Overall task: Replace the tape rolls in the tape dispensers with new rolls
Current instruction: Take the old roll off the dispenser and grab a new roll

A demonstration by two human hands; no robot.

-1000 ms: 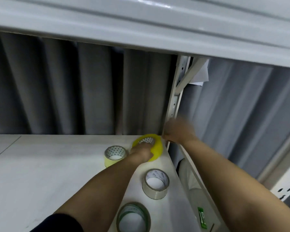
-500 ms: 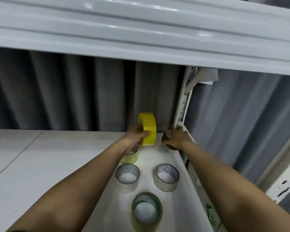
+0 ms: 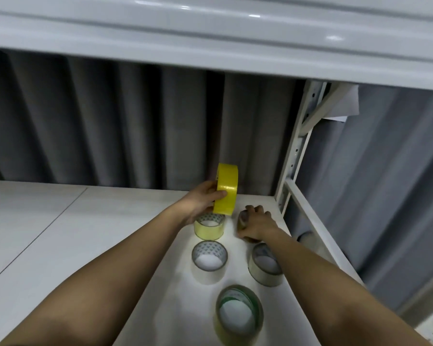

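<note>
My left hand (image 3: 205, 198) grips a bright yellow tape roll (image 3: 226, 189), held on edge above the white shelf (image 3: 90, 240). My right hand (image 3: 254, 227) is down on the shelf at the right, fingers curled over a brown roll (image 3: 243, 218) that it mostly hides. Flat on the shelf lie a pale yellow roll (image 3: 208, 227), a clear roll (image 3: 209, 255), another clear roll (image 3: 265, 267) partly under my right forearm, and a greenish roll (image 3: 238, 315) nearest me. No tape dispenser is in view.
An upper shelf beam (image 3: 210, 38) hangs low across the top. A slotted metal upright (image 3: 296, 146) and a side rail (image 3: 318, 221) bound the shelf on the right. Grey curtain (image 3: 110, 121) hangs behind.
My left hand lifted the yellow roll off the shelf and turned it on edge. My right hand came away from the upright and dropped onto the brown roll.
</note>
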